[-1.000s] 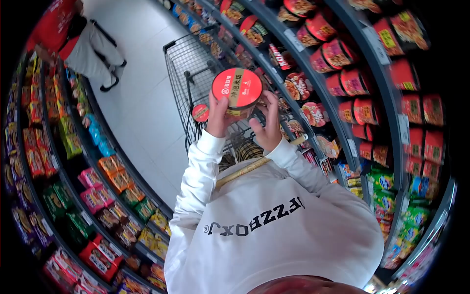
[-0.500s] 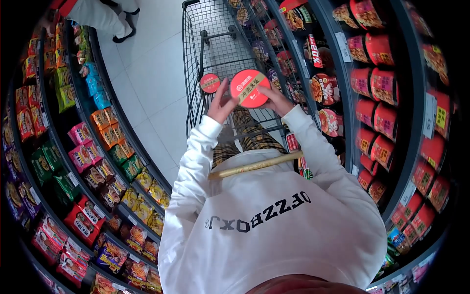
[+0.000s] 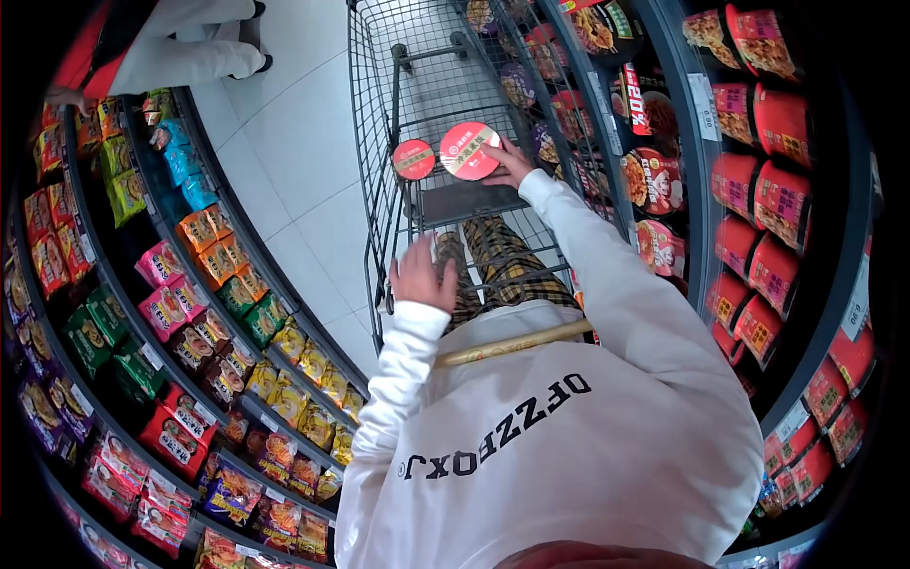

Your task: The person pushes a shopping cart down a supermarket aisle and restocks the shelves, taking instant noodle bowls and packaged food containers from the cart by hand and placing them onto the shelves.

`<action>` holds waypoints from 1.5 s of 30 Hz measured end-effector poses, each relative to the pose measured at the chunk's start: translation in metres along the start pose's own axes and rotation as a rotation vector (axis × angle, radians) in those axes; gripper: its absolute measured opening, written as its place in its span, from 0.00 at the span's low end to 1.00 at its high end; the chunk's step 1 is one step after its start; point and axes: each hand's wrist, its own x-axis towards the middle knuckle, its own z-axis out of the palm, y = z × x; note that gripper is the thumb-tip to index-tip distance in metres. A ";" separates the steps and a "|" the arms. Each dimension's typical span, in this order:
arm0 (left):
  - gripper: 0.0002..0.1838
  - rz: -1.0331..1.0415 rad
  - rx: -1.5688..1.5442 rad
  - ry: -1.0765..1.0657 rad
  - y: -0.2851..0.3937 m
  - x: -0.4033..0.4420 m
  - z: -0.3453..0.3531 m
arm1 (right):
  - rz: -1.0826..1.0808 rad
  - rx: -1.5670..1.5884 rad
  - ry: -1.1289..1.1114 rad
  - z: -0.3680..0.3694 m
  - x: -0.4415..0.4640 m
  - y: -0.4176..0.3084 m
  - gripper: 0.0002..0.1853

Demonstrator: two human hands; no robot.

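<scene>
My right hand [image 3: 513, 165] grips the edge of a round red instant-food tub [image 3: 466, 150], its lid facing up with a pale gold band across it. The tub is over the shopping cart [image 3: 403, 119], beside a second red tub [image 3: 414, 159] that looks smaller or lower. Over the near left side of the cart is my left hand [image 3: 423, 277], free of any object, with its thumb and fingers apart.
To the left, shelves hold colourful noodle packets [image 3: 180, 299]. Red bowls and tubs [image 3: 784, 123] line the right shelves close to the cart. A person in pale trousers [image 3: 185, 52] stands at the upper left. A wooden-looking bar [image 3: 512, 341] crosses before my waist.
My left hand has let go of the tub and drawn back toward me. My right hand has moved the tub slightly left and further out over the cart. The other person appears closer.
</scene>
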 end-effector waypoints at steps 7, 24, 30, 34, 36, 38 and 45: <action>0.54 0.445 -0.762 -0.095 0.068 0.088 -0.055 | 0.025 0.021 -0.433 0.062 -0.187 -0.101 0.48; 0.56 0.605 -0.716 0.260 0.136 -0.046 -0.127 | -0.504 0.188 -0.268 0.127 -0.347 -0.082 0.40; 0.51 0.672 -0.655 0.267 0.130 -0.072 -0.137 | -0.476 0.238 -0.165 0.148 -0.376 -0.070 0.41; 0.47 0.710 -0.642 0.205 0.123 -0.075 -0.140 | -0.493 0.296 -0.241 0.135 -0.376 -0.066 0.37; 0.46 0.766 -0.668 0.172 0.113 -0.067 -0.140 | -0.425 0.279 -0.360 0.132 -0.376 -0.066 0.37; 0.46 0.811 -0.693 0.141 0.098 -0.053 -0.133 | -0.426 0.171 -0.327 0.130 -0.372 -0.066 0.36; 0.35 0.243 -1.157 -0.241 0.063 -0.024 -0.100 | -0.664 0.021 0.007 0.099 -0.275 -0.050 0.31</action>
